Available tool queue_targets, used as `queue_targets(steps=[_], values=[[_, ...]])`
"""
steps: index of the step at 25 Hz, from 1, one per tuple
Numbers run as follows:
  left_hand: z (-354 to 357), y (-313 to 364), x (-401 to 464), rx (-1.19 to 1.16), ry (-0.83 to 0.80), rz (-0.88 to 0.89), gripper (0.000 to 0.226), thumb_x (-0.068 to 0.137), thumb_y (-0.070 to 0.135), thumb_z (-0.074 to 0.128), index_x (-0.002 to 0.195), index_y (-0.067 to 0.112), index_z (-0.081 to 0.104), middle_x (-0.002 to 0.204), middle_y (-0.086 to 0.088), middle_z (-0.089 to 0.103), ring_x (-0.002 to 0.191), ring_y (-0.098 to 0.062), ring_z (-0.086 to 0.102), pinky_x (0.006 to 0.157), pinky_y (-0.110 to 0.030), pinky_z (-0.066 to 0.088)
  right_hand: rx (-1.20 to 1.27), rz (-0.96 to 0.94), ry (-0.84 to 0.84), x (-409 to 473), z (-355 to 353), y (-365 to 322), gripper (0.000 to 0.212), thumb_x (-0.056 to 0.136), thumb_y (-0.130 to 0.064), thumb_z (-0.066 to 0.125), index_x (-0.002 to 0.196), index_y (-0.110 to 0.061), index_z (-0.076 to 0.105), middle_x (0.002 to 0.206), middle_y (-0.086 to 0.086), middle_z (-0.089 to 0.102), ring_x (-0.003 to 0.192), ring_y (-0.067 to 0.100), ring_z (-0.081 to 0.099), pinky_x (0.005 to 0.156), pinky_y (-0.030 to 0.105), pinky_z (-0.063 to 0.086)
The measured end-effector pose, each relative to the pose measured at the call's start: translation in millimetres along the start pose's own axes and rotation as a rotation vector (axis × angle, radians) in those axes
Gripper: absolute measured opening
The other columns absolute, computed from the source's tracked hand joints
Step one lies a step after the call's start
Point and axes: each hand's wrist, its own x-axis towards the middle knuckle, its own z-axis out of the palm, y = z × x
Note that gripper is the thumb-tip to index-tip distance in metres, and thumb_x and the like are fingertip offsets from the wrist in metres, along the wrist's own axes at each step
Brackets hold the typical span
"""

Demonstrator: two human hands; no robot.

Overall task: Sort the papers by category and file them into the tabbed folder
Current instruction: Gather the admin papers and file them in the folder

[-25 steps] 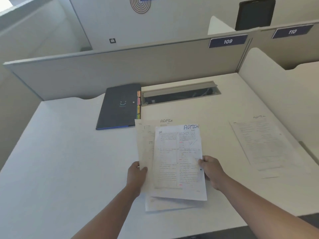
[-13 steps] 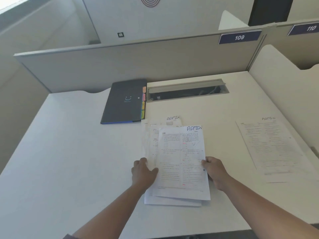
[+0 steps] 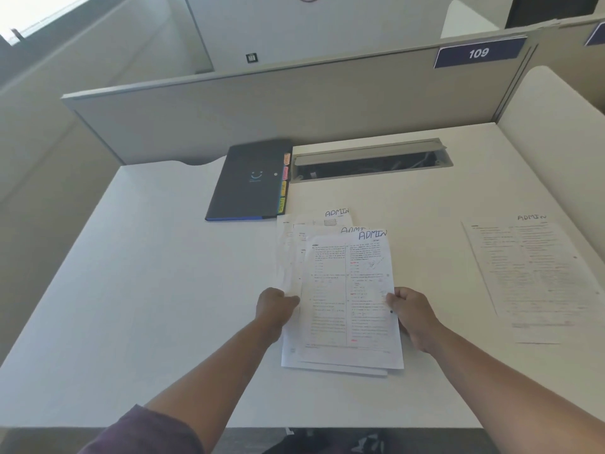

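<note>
A fanned stack of printed papers (image 3: 343, 299), each marked ADMIN at the top, is in the middle of the white desk. My left hand (image 3: 275, 306) grips the stack's left edge and my right hand (image 3: 409, 311) grips its right edge. The dark tabbed folder (image 3: 248, 181) lies shut at the back, just left of the papers, with coloured tabs (image 3: 284, 183) along its right side. A separate pile of ADMIN papers (image 3: 537, 276) lies flat on the desk to the right.
A grey partition (image 3: 294, 106) with a 109 plate (image 3: 478, 53) closes the back. A recessed cable tray (image 3: 370, 162) sits right of the folder. A white side divider (image 3: 556, 132) borders the right. The desk's front edge (image 3: 262, 427) runs close to my arms.
The stack has been drawn together and squared more between my hands. My left hand shifted from pressing on the sheets to gripping their left edge. The view tilted slightly down.
</note>
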Motion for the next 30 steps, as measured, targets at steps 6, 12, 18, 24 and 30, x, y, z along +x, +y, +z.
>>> queue_targets(steps=[6, 12, 18, 24, 30], values=[[2.1, 1.5, -3.1, -0.133, -0.089, 0.011, 0.01, 0.094, 0.015, 0.067, 0.087, 0.01, 0.064, 0.093, -0.014, 0.076, 0.079, -0.028, 0.066, 0.078, -0.041, 0.058, 0.001, -0.002, -0.02, -4.5, -1.1, -3.4, 0.018, 0.106, -0.013, 0.055, 0.105, -0.006, 0.071, 0.107, 0.017, 0.077, 0.105, 0.041, 0.073, 0.091, 0.055, 0.062], [-31.4, 32.7, -14.8, 0.035, 0.207, 0.31, 0.01, 0.104, 0.019, 0.051, 0.099, 0.011, 0.055, 0.095, -0.004, 0.065, 0.091, -0.03, 0.064, 0.069, -0.038, 0.052, 0.087, 0.003, -0.028, -7.9, -5.9, -2.6, 0.021, 0.108, -0.01, 0.051, 0.109, -0.006, 0.071, 0.108, 0.016, 0.078, 0.104, 0.041, 0.073, 0.09, 0.057, 0.061], [-109.4, 65.7, -22.0, 0.155, 0.287, 0.552, 0.018, 0.102, 0.017, 0.051, 0.114, 0.023, 0.063, 0.109, 0.001, 0.072, 0.096, -0.025, 0.068, 0.086, -0.044, 0.057, 0.137, 0.052, 0.017, -9.3, -2.8, -6.1, 0.019, 0.107, -0.007, 0.053, 0.109, -0.005, 0.072, 0.106, 0.017, 0.078, 0.095, 0.037, 0.074, 0.09, 0.059, 0.06], [-155.9, 67.9, -41.1, -0.222, 0.146, 0.449, 0.018, 0.104, 0.011, 0.057, 0.104, 0.023, 0.069, 0.098, 0.0, 0.078, 0.087, -0.023, 0.075, 0.078, -0.042, 0.061, 0.253, 0.004, 0.067, -23.7, 1.9, -15.1, 0.02, 0.107, -0.006, 0.052, 0.102, -0.008, 0.072, 0.11, 0.016, 0.076, 0.101, 0.039, 0.073, 0.093, 0.06, 0.058], [-110.7, 24.2, -37.1, -0.273, -0.017, 0.303, 0.011, 0.102, 0.007, 0.06, 0.103, 0.01, 0.07, 0.103, -0.015, 0.078, 0.101, -0.044, 0.073, 0.091, -0.061, 0.059, 0.328, -0.058, -0.077, -47.9, 20.9, -35.1, 0.022, 0.108, -0.006, 0.051, 0.114, -0.006, 0.072, 0.114, 0.015, 0.077, 0.1, 0.035, 0.074, 0.079, 0.047, 0.063]])
